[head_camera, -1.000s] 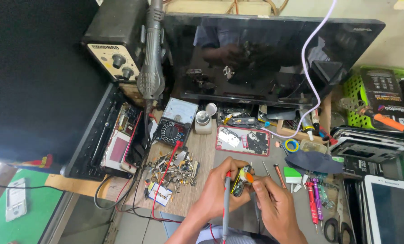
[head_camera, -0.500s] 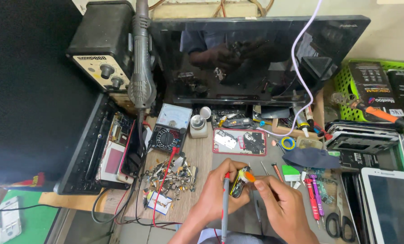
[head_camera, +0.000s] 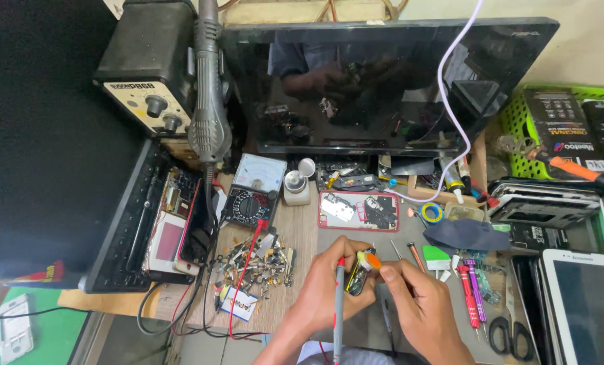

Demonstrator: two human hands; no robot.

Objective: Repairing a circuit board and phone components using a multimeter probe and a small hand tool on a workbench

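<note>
Circuit board [head_camera: 356, 274], small and dark, is held above the surface [head_camera: 302, 236] near its front edge. Left hand [head_camera: 329, 284] grips it and a red-tipped probe [head_camera: 337, 307]; right hand [head_camera: 410, 297] pinches an orange-tipped tool [head_camera: 373, 261] against it. Multimeter [head_camera: 254, 189] stands well apart.

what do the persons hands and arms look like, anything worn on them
Both hands are bare: no gloves, rings or watch show on the left hand or the right hand. The forearms are uncovered as far as the bottom edge of the picture, with no sleeve reaching them. No markings or bands show on the wrists. A bit of light cloth shows low between the arms.
</note>
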